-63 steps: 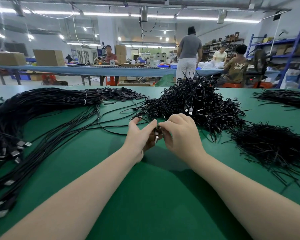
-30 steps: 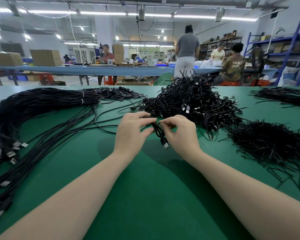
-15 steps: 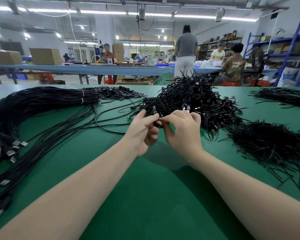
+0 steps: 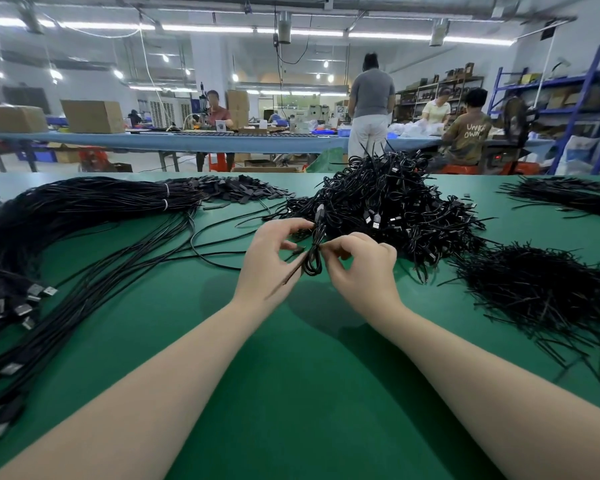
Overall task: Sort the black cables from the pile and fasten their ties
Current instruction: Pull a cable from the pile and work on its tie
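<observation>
A short looped black cable (image 4: 313, 261) hangs between my two hands above the green table (image 4: 291, 393). My left hand (image 4: 269, 261) pinches its upper part near the plug, thumb and forefinger curled. My right hand (image 4: 362, 268) pinches the thin tie at the cable's waist. Behind my hands rises the tangled pile of black cables (image 4: 385, 209) with silver plugs showing. A heap of loose black ties (image 4: 541, 292) lies to the right.
Long black cables in tied bundles (image 4: 84, 216) sweep along the left, their silver plugs (image 4: 32, 299) near the left edge. Small black parts (image 4: 243, 192) lie at the back. More ties (image 4: 568, 195) lie far right. People work at a blue bench behind.
My hands have drawn slightly apart and the cable's loop now hangs down between them; half a second ago both hands were pressed together around it.
</observation>
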Motion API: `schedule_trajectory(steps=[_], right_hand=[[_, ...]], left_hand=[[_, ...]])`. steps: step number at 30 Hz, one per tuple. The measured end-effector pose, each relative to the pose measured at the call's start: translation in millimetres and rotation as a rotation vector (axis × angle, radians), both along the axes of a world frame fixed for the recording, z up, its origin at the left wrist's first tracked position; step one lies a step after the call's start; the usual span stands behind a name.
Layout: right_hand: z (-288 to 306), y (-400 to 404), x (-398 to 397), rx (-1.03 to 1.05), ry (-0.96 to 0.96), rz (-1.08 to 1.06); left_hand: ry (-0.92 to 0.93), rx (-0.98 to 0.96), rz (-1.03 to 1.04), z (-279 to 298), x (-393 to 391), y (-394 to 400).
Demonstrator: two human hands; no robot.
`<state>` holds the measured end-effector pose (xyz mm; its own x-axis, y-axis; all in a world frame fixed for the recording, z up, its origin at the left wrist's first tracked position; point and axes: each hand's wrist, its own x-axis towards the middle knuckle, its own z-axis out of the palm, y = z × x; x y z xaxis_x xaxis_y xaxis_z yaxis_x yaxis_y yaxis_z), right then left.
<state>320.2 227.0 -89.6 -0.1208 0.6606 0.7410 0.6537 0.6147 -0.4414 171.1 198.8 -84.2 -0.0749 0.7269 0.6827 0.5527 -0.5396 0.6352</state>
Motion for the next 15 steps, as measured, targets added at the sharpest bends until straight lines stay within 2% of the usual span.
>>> schedule_trajectory(steps=[4, 9, 11, 15], right_hand=[[0.9, -0.4, 2.2, -0.027, 0.027, 0.035], [2.4, -2.1, 3.9, -0.032, 0.023, 0.111], [1.2, -3.1, 2.4, -0.009, -0.015, 0.062], [5.5, -10.2, -2.8, 0.103, -0.018, -0.003]], left_hand=[[0.322, 0.061, 0.077, -1.6, -7.1, -0.5], [0.435, 0.235, 0.224, -1.0, -5.8, -2.3], [0.326, 0.180, 0.178, -1.7, -4.9, -1.0], [-0.050, -0.129, 0.140, 1.1, 1.9, 2.7]])
